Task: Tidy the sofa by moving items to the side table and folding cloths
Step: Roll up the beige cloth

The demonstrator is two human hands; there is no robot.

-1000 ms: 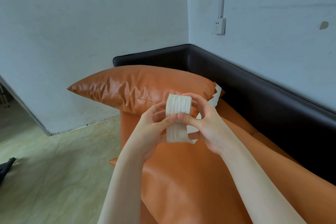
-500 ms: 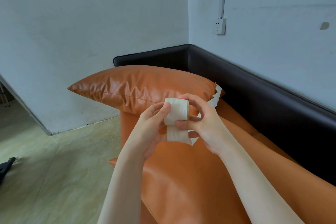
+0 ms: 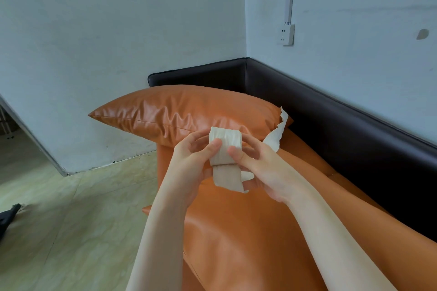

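Observation:
A strip of white tissue-like cloth (image 3: 225, 149) is held up over the orange sofa seat (image 3: 236, 231), folded over at the top into a loop. My left hand (image 3: 191, 163) pinches its left side, thumb on the front. My right hand (image 3: 262, 168) grips the right side and the lower flap. A loose tail of the strip (image 3: 276, 136) trails behind my right hand, up toward the cushion's right corner.
An orange leather cushion (image 3: 184, 113) lies against the sofa's dark brown backrest (image 3: 331, 111) in the room corner. Tiled floor (image 3: 71, 208) lies to the left, with a dark object (image 3: 8, 216) at the left edge. A wall socket (image 3: 287, 34) sits above the backrest.
Both hands have kept working the strip: the fold has been shifted between the fingers and sits slightly lower than a second ago. The loose tail now shows more clearly.

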